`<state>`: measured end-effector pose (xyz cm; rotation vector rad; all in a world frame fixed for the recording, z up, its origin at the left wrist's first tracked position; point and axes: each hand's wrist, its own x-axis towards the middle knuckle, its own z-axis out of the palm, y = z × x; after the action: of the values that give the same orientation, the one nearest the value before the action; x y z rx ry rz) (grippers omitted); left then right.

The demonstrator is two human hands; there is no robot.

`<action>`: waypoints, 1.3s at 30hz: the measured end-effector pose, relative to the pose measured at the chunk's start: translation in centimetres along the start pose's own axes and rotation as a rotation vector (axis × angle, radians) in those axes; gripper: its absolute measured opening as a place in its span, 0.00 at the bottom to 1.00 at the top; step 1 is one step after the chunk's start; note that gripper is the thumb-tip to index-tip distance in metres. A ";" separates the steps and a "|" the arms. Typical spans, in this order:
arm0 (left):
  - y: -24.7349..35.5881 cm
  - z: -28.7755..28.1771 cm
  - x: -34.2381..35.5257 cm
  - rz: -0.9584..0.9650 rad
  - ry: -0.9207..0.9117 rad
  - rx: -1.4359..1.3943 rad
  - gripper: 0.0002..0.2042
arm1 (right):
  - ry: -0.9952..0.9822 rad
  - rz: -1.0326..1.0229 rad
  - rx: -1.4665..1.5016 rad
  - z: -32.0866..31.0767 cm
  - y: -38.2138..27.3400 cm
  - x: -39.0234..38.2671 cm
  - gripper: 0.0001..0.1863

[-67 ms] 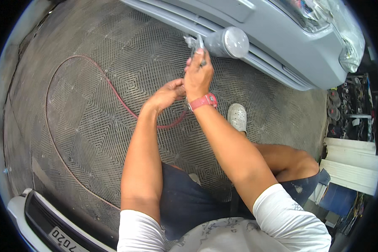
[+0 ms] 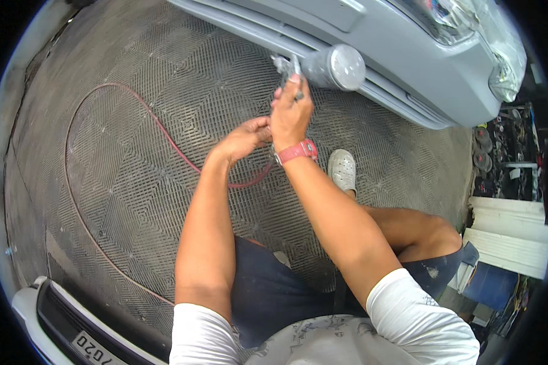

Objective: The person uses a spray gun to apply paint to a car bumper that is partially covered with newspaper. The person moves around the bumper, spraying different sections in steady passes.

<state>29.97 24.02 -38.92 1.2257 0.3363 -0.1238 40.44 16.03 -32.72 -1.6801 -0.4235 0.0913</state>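
Note:
My right hand (image 2: 291,115), with a pink-red watch (image 2: 298,151) on its wrist, is wrapped round a spray gun (image 2: 284,66). The gun's grey cylindrical cup (image 2: 332,67) juts out to the right, its pale round end turned toward me, in front of the grey car bumper (image 2: 371,45). Just left of the right wrist, my left hand (image 2: 243,140) has its fingers drawn together against the lower end of the gun's grip. What those fingers pinch is hidden. A red air hose (image 2: 192,163) trails from below the hands and loops left over the floor.
Ridged, dusty matting (image 2: 182,73) covers the floor. Clear plastic sheeting (image 2: 502,55) wraps the bumper's right end. Shelves with clutter (image 2: 508,152) and white panels (image 2: 508,237) stand at right. Another car's bumper (image 2: 61,328) is at lower left. My pale clog (image 2: 343,170) stands near the hands.
The spray gun and both my hands have shifted slightly to the right and a little nearer me. The grip looks the same.

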 end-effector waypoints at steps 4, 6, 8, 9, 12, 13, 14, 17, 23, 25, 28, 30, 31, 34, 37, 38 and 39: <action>-0.3 2.7 2.7 -0.069 -0.242 0.214 0.16 | 0.148 0.140 0.085 -6.2 0.3 -1.5 0.27; -0.1 3.9 3.8 -0.189 -0.311 0.410 0.23 | 0.241 0.175 0.079 -9.6 0.6 -2.2 0.28; 0.2 4.8 5.7 -0.261 -0.313 0.688 0.25 | 0.312 0.167 0.032 -12.8 1.2 -2.1 0.28; 0.1 5.5 6.3 -0.329 -0.312 0.736 0.28 | 0.355 0.190 0.032 -14.7 1.4 -2.5 0.26; 0.2 6.9 7.9 -0.359 -0.357 0.965 0.29 | 0.469 0.215 0.034 -19.5 1.2 -2.8 0.25; 0.1 7.3 7.8 -0.391 -0.315 0.966 0.29 | 0.515 0.186 -0.051 -20.9 1.1 -2.9 0.26; 0.2 7.3 7.7 -0.377 -0.327 0.945 0.29 | 0.563 0.183 -0.059 -22.0 1.2 -3.1 0.26; 0.9 7.1 7.2 -0.365 -0.316 0.935 0.29 | 0.715 0.159 -0.031 -23.9 1.8 -3.4 0.28; 0.4 8.0 7.1 -0.371 -0.304 0.942 0.29 | 0.505 0.373 0.031 -21.2 4.7 -4.5 0.30; 0.1 8.0 7.5 -0.380 -0.310 0.900 0.28 | 0.454 0.286 0.164 -18.6 5.5 -4.7 0.27; -0.1 8.5 7.7 -0.360 -0.301 0.942 0.28 | 0.273 0.297 0.294 -17.3 5.9 -4.8 0.29; 0.0 9.0 7.8 -0.355 -0.295 0.964 0.28 | 0.211 0.295 0.258 -17.8 6.2 -4.3 0.33; 0.2 9.3 7.7 -0.356 -0.294 0.972 0.28 | 0.239 0.319 0.246 -18.5 6.4 -4.0 0.33; 0.6 10.2 7.6 -0.383 -0.271 1.006 0.28 | 0.326 0.322 0.186 -21.8 7.6 -2.8 0.33; 0.8 11.2 7.6 -0.426 -0.221 1.023 0.28 | 0.426 0.315 0.223 -26.5 8.8 -1.3 0.29; 0.9 11.7 7.8 -0.427 -0.235 1.052 0.28 | 0.481 0.334 0.243 -28.0 9.0 -0.8 0.28; 1.1 11.7 7.9 -0.430 -0.251 1.079 0.28 | 0.510 0.324 0.258 -29.3 9.2 -0.4 0.28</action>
<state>39.90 14.13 -36.99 2.1528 0.3101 -0.9131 50.95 -12.55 -37.00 -1.4374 0.2369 -0.0444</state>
